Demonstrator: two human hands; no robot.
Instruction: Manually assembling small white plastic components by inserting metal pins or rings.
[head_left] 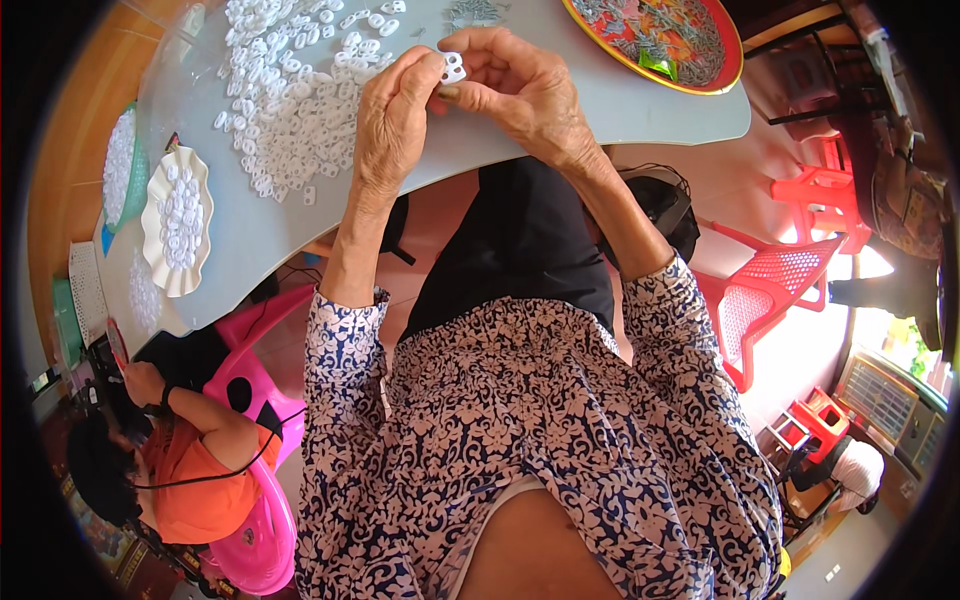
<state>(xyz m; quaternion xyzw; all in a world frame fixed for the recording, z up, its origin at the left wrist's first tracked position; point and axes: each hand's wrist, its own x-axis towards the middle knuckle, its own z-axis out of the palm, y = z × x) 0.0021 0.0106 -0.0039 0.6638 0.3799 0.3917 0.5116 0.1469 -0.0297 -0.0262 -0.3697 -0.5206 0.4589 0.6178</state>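
Observation:
Above the front edge of the grey table (480, 140), both my hands meet at a small white plastic piece with several holes (453, 68). My left hand (396, 120) is closed, its thumb and fingers pinching the piece's left side. From the other side, my right hand (530, 95) has its thumb at the lower edge, with the fingers curled behind. Whether anything else is between the fingers is hidden. A large pile of similar white pieces (300, 125) spreads left of my hands. Beyond them lie small grey metal screws or nails (475, 12).
A round red tray with a yellow rim (733, 62) holds more metal pieces and a green packet (657, 65). At left stand a cream wavy-edged dish (158, 240) and a green basket (136, 180). A person in orange (215, 480) sits on a pink chair (265, 540); a red chair (770, 290) stands right.

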